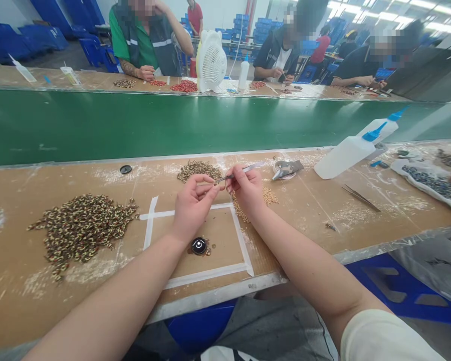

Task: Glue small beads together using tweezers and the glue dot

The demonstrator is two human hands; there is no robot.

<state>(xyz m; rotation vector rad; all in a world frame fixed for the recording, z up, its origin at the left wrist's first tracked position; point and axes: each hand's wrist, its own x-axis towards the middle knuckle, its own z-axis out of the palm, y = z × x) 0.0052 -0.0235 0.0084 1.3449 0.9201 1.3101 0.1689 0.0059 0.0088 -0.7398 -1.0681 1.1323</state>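
We have both hands up over the bench, fingertips nearly meeting. Left hand (195, 203): thumb and forefinger pinched together on a small piece (215, 185), other fingers loosely curled. Right hand (247, 186): thumb and fingers closed around the tweezers (252, 166), tips pointing at the left fingertips. Can't tell if the tips grip the piece or only touch it; too small, partly hidden.

Around us: dark-and-cream pile (84, 225) well out to the left of the left hand, gold-toned pile (199, 169) just beyond it, tan beads (269, 195) under and beside the right hand. Black dish (199, 245) with a glossy dark fill sits below the left hand, nearer the body, inside the tape frame (201, 277).

Handling, our read: piece is very light, probably stiff, easy to flick away if squeezed off-centre. If that dark fill is wet, a smear would make it slippery. Best hold: pads on opposite edges, light pressure. Tweezers look like thin metal, springy; pinch mid-shank, keep the fine tips unbent.
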